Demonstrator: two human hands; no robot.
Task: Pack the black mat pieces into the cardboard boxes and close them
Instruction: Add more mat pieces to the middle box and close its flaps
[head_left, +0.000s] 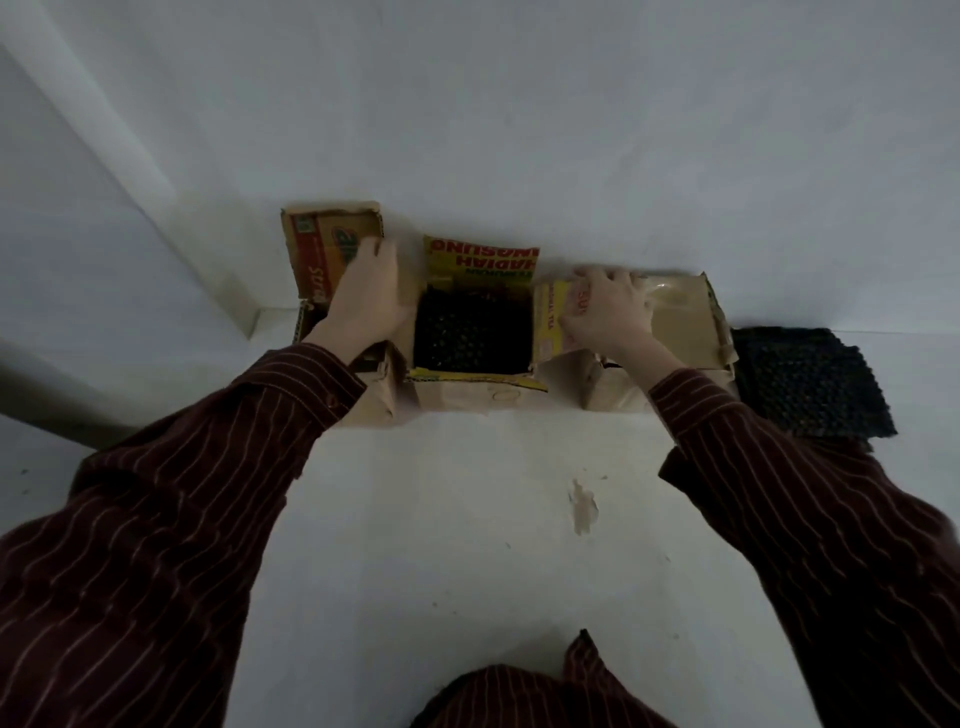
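Note:
An open cardboard box (467, 397) stands against the wall with a black mat piece (470, 332) inside and its green-and-yellow back flap (480, 257) raised. My left hand (371, 299) grips the box's left side flap. My right hand (605, 309) holds the box's right side flap (550, 322), yellow with print. A second box (324, 249) with orange print stands to the left, partly behind my left hand. A third brown box (680, 312) sits to the right with its top flaps folded down.
A stack of black mat pieces (810, 379) lies on the white floor right of the boxes. White walls rise behind and to the left, meeting in a corner. A chipped paint patch (584, 512) marks the floor in front.

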